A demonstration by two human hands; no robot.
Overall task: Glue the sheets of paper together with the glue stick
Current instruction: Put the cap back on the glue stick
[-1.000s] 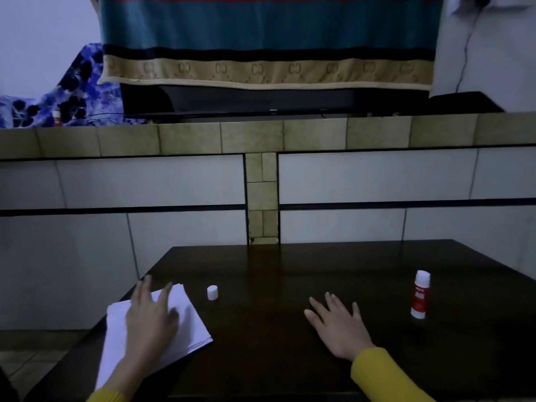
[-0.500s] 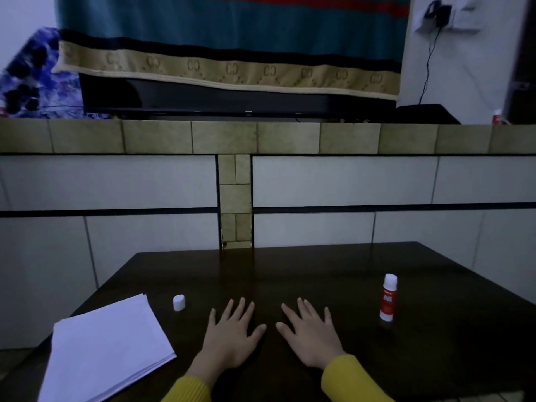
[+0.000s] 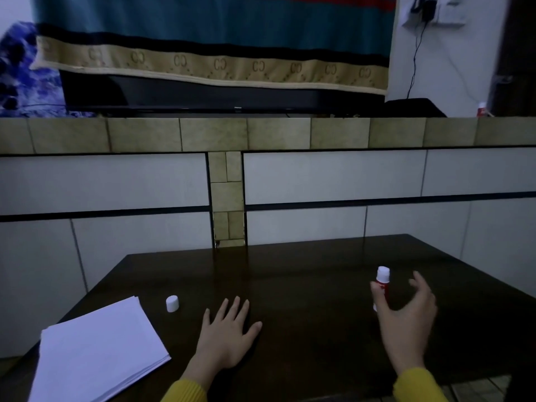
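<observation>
A stack of white paper sheets [image 3: 98, 351] lies at the near left corner of the dark table [image 3: 304, 274]. The glue stick's white cap [image 3: 172, 303] stands just beyond the stack. The red and white glue stick [image 3: 382, 281] stands upright and uncapped at the right. My right hand [image 3: 406, 317] is raised beside it with fingers spread; the thumb touches or nearly touches the stick, and the fingers curve around its right side without closing. My left hand [image 3: 227, 335] rests flat on the table, fingers apart, to the right of the paper.
A tiled wall [image 3: 333, 178] rises right behind the table's far edge. Above it is a ledge with a dark long object under a striped cloth [image 3: 214, 65]. Another small red and white tube [image 3: 481, 108] stands on the ledge at the far right.
My left hand came off the paper stack and settled flat on the table's middle. My right hand lifted off the table and moved right to the glue stick.
</observation>
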